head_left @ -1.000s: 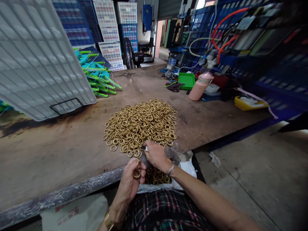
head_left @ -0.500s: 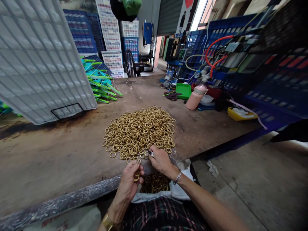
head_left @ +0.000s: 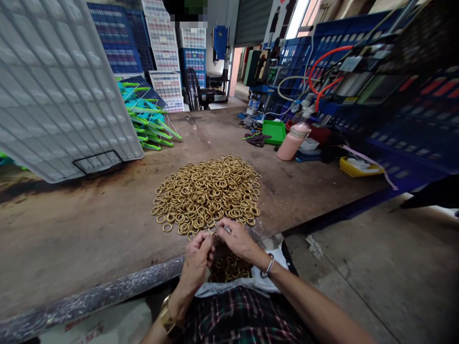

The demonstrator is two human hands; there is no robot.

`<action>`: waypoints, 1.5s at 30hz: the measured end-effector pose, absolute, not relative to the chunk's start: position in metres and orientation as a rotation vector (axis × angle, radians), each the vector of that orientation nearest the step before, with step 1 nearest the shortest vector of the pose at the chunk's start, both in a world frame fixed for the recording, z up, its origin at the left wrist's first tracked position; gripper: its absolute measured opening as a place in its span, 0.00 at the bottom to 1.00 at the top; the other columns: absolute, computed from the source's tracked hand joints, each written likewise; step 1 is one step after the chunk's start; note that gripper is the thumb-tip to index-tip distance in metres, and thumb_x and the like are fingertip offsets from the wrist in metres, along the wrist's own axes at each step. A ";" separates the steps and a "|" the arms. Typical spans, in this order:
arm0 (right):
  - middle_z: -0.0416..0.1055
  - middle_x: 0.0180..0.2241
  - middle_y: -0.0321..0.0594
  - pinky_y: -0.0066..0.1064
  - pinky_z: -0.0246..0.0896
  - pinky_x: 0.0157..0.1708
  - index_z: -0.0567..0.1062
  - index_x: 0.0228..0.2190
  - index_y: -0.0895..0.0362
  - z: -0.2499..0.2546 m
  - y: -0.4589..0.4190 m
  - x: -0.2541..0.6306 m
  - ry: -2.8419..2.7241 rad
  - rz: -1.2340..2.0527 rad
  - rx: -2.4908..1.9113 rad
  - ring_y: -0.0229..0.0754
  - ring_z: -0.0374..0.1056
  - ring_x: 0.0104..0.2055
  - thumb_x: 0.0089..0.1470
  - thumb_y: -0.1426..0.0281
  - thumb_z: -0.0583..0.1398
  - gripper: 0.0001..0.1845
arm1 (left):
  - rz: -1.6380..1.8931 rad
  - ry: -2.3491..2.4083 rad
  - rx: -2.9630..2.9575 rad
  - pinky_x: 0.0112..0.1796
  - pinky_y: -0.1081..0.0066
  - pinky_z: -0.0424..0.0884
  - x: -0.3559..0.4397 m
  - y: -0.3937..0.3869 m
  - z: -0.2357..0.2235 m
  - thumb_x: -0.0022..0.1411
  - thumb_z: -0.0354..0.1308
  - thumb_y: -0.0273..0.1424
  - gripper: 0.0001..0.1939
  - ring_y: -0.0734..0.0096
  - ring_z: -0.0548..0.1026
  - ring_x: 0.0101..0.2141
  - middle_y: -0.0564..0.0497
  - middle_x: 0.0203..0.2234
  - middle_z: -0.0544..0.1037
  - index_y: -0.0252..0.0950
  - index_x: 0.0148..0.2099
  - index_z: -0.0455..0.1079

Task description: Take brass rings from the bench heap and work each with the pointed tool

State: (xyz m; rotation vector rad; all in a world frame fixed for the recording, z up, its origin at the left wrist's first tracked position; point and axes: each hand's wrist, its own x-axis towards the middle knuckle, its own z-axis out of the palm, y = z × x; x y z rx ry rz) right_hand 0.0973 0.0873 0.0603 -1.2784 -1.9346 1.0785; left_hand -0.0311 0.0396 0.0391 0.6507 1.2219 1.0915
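Observation:
A heap of brass-coloured rings [head_left: 208,191] lies on the brown tabletop in front of me. My left hand [head_left: 198,255] is closed at the heap's near edge, thumb and forefinger pinching a ring [head_left: 212,230] that is partly hidden by the fingers. Beside it, my right hand [head_left: 238,240] is closed around a small slim tool [head_left: 227,230] with a silvery part showing; its kind is too small to tell. The fingertips of both hands nearly meet at the ring. Below the hands, more rings [head_left: 231,268] fill an open white sack [head_left: 263,282] at my lap.
To the left a large white crate [head_left: 68,95] stands tilted, with green and turquoise plastic pieces [head_left: 152,119] behind it. A pink bottle [head_left: 289,144], green tray [head_left: 274,132] and yellow tray [head_left: 358,168] are on the right. The table's edge [head_left: 136,282] has a wrapped rim.
My left hand has turned and risen, so the ring that showed in its palm is out of sight. The right hand's fingertips have moved slightly left, closer to the left ones.

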 end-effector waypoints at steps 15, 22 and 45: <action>0.63 0.22 0.33 0.23 0.50 0.25 0.67 0.25 0.58 0.051 0.088 0.095 -1.978 1.030 -1.326 0.33 0.57 0.25 0.55 0.69 0.48 0.11 | 1.072 0.991 0.540 0.15 0.83 0.49 -0.035 0.036 0.049 0.53 0.56 0.41 0.14 0.85 0.59 0.16 0.58 0.19 0.65 0.34 0.33 0.62; 0.69 0.25 0.38 0.27 0.47 0.27 0.69 0.33 0.58 0.045 0.078 0.097 -2.468 0.656 -1.440 0.38 0.61 0.26 0.44 0.76 0.52 0.12 | 1.112 1.029 0.635 0.14 0.82 0.50 -0.034 0.038 0.047 0.54 0.55 0.42 0.15 0.85 0.58 0.16 0.58 0.19 0.64 0.35 0.30 0.60; 0.72 0.30 0.46 0.28 0.51 0.28 0.66 0.38 0.59 0.048 0.095 0.095 -2.501 0.491 -1.838 0.42 0.68 0.32 0.50 0.77 0.49 0.12 | 1.018 0.990 0.707 0.14 0.80 0.52 -0.034 0.015 0.055 0.54 0.55 0.43 0.16 0.84 0.58 0.14 0.57 0.18 0.65 0.35 0.27 0.60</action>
